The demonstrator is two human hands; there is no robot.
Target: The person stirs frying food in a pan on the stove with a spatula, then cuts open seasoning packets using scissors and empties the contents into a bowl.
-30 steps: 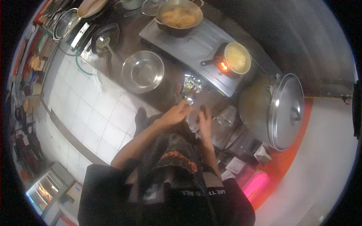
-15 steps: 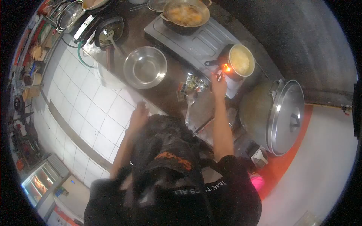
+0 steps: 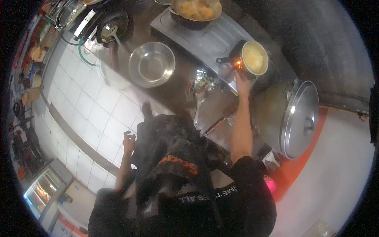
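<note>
My right hand (image 3: 242,82) reaches to the front of the gas stove (image 3: 179,29), just below a pot (image 3: 257,73) with pale yellow contents. Its fingers are closed close to an orange flame (image 3: 238,64) at the pot's side; what they hold, if anything, is hidden. The pot's dark handle (image 3: 222,60) points left. Low at my left side, over the tiled floor, my left hand (image 3: 128,141) hangs with loosely bent fingers apart and nothing in them.
A pan of frying food (image 3: 195,10) sits on the far burner. An empty steel bowl (image 3: 152,65) stands on the counter, beside a dark pan (image 3: 112,27) holding a spatula (image 3: 113,31). Right of the stove is a large lidded pot (image 3: 302,120). Small packets (image 3: 204,81) lie before the stove.
My left hand has drawn back from the counter edge toward my side. My right hand has shifted slightly right, staying by the flame, which looks smaller. The view has tilted a little.
</note>
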